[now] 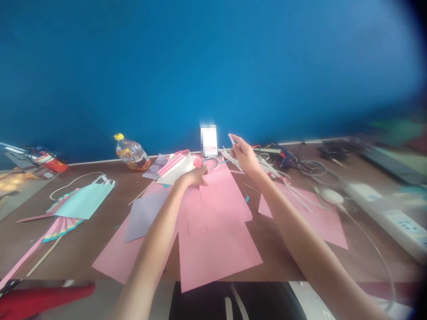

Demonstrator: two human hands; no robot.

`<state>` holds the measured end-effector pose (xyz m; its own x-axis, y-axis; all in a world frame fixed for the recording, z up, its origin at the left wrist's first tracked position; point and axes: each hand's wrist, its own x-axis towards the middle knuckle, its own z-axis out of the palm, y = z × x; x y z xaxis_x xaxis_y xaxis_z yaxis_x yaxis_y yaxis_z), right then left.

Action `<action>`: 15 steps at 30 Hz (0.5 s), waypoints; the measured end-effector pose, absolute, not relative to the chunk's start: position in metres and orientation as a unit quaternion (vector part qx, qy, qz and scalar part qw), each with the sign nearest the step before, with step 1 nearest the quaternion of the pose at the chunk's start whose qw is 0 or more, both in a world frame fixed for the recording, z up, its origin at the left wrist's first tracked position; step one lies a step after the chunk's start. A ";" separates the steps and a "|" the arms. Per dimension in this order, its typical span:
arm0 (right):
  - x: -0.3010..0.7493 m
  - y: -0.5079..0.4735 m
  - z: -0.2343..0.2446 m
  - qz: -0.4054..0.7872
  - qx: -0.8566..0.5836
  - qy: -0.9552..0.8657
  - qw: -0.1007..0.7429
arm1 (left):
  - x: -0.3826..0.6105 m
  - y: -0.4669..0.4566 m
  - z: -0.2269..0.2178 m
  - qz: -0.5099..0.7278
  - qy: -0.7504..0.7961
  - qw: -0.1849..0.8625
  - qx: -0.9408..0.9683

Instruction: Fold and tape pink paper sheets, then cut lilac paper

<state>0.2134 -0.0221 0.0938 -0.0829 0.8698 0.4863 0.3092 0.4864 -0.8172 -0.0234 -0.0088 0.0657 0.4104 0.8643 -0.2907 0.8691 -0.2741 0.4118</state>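
My left hand [194,177] reaches over a pile of pink paper sheets [222,249], its fingers stretched out and resting on or just above the top sheet. Close to its fingertips is a pale ring [212,164] that looks like a roll of tape. Raised at the right, my right hand [244,154] is closed around a thin, pale, stick-like thing [231,139], whose kind I cannot make out. Beyond the hands a phone [209,141] with a bright screen leans near the blue wall. White sheets and pink folded strips [172,165] lie left of my left hand.
A yellow-capped bottle [131,153] stands tilted at back left. A light-blue face mask [85,200] covers a pleated paper fan [65,227]. White paper strips [267,166], another pink sheet [313,213], cables and a power strip [396,218] occupy the right side.
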 end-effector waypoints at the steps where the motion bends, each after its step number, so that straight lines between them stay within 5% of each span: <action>1: 0.214 -0.022 0.093 0.276 -0.427 -0.690 0.516 | -0.025 -0.006 0.064 0.024 0.533 0.275 0.800; 9: 0.210 -0.016 0.079 0.352 -0.414 -0.710 0.448 | -0.013 0.004 0.041 0.353 0.463 0.380 0.719; 15: 0.206 -0.012 0.065 0.403 -0.438 -0.681 0.427 | 0.003 -0.002 0.008 0.435 0.451 0.469 0.623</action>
